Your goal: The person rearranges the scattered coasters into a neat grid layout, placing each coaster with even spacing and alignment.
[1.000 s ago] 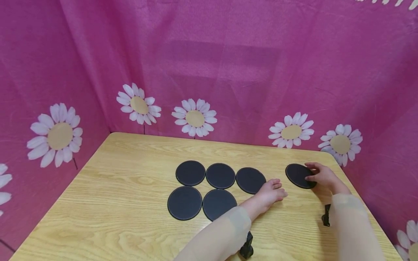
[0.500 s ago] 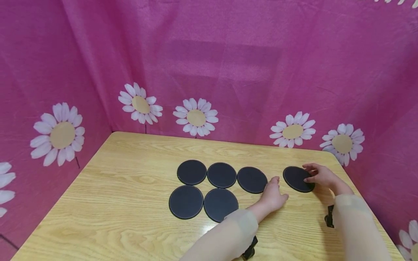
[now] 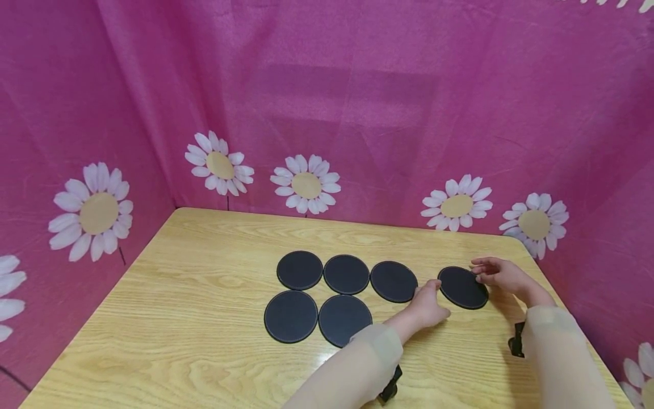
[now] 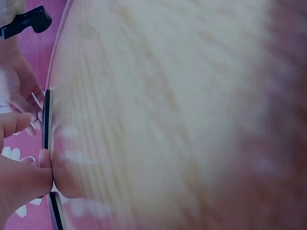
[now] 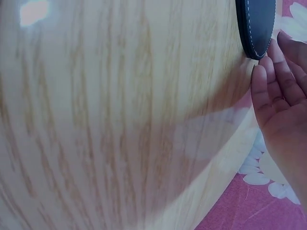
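In the head view a round black coaster with pale edge stitching lies at the right of the table. My right hand is at its right edge, fingertips beside or just over the rim; in the right wrist view the fingers are extended and the thumb stands apart from them. My left hand lies low on the wood between this coaster and another black coaster. The left wrist view shows a left fingertip touching the tabletop between two coaster edges, with the thumb raised.
More black coasters lie flat at left: two in the back row, with one coaster beside the third, and two in front, including a coaster. Pink flowered cloth surrounds the wooden table at the back and sides.
The rightmost coaster has moved left and toward the front, closer to my left hand. My right fingers have drawn to its edge. My left hand has turned, thumb now pointing up the view.
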A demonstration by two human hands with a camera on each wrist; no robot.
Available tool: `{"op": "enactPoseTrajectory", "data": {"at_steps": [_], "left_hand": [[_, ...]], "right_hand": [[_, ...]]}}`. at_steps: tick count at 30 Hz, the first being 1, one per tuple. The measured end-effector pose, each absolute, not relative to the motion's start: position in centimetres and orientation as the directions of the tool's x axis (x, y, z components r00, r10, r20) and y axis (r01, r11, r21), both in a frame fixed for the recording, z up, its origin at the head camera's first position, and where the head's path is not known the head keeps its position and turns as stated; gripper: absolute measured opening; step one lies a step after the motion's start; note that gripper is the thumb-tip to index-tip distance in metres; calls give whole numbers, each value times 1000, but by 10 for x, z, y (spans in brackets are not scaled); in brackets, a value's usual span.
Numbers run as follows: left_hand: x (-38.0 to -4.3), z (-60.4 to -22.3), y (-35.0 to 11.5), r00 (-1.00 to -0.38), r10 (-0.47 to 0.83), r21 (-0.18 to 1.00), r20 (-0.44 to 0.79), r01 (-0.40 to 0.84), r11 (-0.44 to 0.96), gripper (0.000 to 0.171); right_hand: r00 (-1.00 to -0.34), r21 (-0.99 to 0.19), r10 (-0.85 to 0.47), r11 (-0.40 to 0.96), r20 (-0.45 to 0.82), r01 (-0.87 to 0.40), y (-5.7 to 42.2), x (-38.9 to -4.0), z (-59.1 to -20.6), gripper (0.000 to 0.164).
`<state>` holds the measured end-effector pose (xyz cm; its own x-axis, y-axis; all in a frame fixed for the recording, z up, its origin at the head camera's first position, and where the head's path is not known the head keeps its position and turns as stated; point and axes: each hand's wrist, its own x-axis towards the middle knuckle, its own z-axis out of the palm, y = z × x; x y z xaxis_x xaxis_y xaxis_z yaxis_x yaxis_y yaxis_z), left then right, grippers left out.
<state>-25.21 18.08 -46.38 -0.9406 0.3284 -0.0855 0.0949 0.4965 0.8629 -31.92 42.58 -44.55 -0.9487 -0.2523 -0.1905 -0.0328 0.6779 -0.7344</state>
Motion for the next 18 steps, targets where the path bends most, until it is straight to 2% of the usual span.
{"op": "enactPoseTrajectory", "data": {"at_steps": [6,11,18], "left_hand": [[-252,-461,180,-925,352,960,-143,-42,278,59],[-252,-464,183,-918,351,982,-186,-167,83,60],[-251,-464,185,-945,267,976,-189,-212,-60,59]], "right_hand": [[-944,-773,-252,634,-212,4,429,-318,-448,52],[-944,-755,-241,655,-227,14,427,-317,-448,50],[-945,-774,-238,632,-225,25,422,-310,-444,52]]}}
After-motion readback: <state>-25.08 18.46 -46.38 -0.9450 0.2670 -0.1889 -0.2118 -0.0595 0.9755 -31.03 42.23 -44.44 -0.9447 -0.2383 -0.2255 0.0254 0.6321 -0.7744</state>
